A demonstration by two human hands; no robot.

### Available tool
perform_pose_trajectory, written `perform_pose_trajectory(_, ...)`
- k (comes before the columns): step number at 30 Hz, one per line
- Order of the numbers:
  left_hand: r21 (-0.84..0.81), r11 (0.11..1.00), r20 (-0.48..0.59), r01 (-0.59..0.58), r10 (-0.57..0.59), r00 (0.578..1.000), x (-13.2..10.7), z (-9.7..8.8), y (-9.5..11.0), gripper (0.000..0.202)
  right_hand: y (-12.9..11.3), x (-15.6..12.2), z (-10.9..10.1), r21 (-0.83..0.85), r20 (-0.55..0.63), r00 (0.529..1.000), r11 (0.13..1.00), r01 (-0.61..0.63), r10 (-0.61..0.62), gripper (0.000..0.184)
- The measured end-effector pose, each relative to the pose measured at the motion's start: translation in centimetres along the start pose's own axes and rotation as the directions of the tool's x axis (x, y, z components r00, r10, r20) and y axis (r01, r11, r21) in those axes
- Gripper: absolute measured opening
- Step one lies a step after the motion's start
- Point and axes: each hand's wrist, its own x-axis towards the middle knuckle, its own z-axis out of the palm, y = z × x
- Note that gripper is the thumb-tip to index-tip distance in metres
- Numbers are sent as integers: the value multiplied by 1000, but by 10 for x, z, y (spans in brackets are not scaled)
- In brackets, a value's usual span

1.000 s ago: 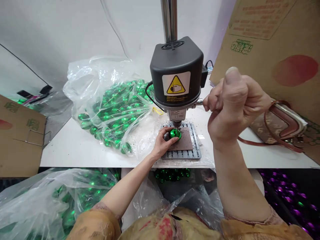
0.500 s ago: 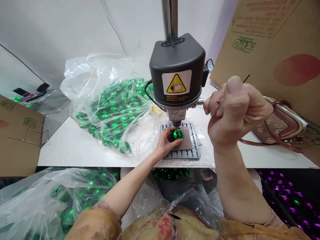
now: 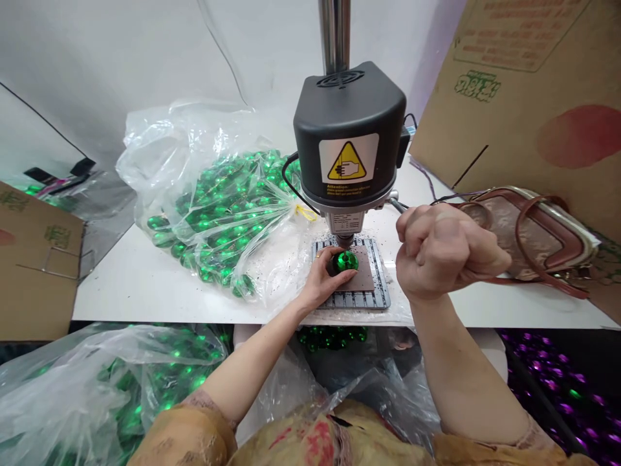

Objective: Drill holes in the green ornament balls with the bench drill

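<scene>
A black bench drill press point(image 3: 350, 129) stands in the middle, its chuck point(image 3: 345, 241) pointing straight down. Below the chuck, a shiny green ball point(image 3: 347, 260) rests on a brown board point(image 3: 365, 277) over the slotted metal base point(image 3: 382, 299). My left hand point(image 3: 322, 275) grips this ball from the left, thumb in front and fingers behind. To the right of the drill head, my right hand point(image 3: 446, 249) is closed in a fist around the drill press lever point(image 3: 398, 205); most of the lever is hidden inside it.
A clear plastic bag point(image 3: 169, 139) of green balls lies left on the white table point(image 3: 121, 294). Another bag point(image 3: 72, 369) is below. At right are a brown handbag point(image 3: 548, 236), a cardboard box point(image 3: 509, 116) and purple balls point(image 3: 557, 382). A second box point(image 3: 39, 265) stands far left.
My right hand has swung down and slightly left with the lever, baring more of the handbag. My left hand stays on the ball. The view has shifted a little.
</scene>
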Motion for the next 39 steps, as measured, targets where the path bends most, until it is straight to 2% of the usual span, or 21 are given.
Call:
perform_pose_trajectory(12,35,999,-4,-8,8,1000,0,-1,1,50,3,-14,-7,-31,9,999,999,36,-36,48)
perform_pose_trajectory(15,27,1000,-8,-10,10,1000,0,0,1,49,1,-16,-7,-38,-3,1000,999,5,-5,50)
perform_pose_trajectory(18,22,1000,-21,11,-11,1000,1,1,3,49,-4,0,4,-77,-59,995,994,-81,77,49)
perform_pose_trajectory(20,37,999,-61,36,-33,998,-1,3,9,49,-6,18,15,-132,-152,967,965,-225,205,50)
perform_pose_trajectory(23,142,988,-177,68,-42,983,-17,2,26,44,-7,40,28,-118,-135,955,952,-281,265,45)
perform_pose_trajectory(24,197,978,-185,69,-32,982,-26,2,32,43,-7,44,30,-116,-127,954,952,-285,270,44)
perform_pose_trajectory(25,257,965,-153,51,-12,988,-36,0,39,44,-6,47,31,-119,-125,955,951,-285,270,45)
perform_pose_trajectory(27,360,931,14,-61,60,998,-58,-4,49,51,-6,48,32,-139,-126,958,951,-275,259,47)
perform_pose_trajectory(29,404,890,186,-211,146,972,-73,-13,51,57,-7,46,31,-155,-132,960,951,-267,248,47)
perform_pose_trajectory(30,425,870,217,-250,170,961,-77,-20,49,55,-8,45,31,-153,-131,960,952,-266,248,46)
perform_pose_trajectory(31,460,852,200,-249,174,964,-76,-28,45,49,-9,44,31,-148,-133,960,952,-266,248,46)
perform_pose_trajectory(33,584,800,69,-134,115,991,-63,-51,34,27,-10,43,32,-135,-138,956,952,-276,258,46)
perform_pose_trajectory(35,746,664,-83,55,11,997,-38,-78,20,18,-11,43,32,-129,-144,950,947,-296,277,46)
perform_pose_trajectory(37,868,463,-141,181,-120,983,-9,-104,7,26,-11,42,32,-128,-150,946,944,-305,286,45)
perform_pose_trajectory(39,890,382,-208,249,-146,967,18,-125,-4,40,-10,42,33,-135,-159,948,945,-297,275,47)
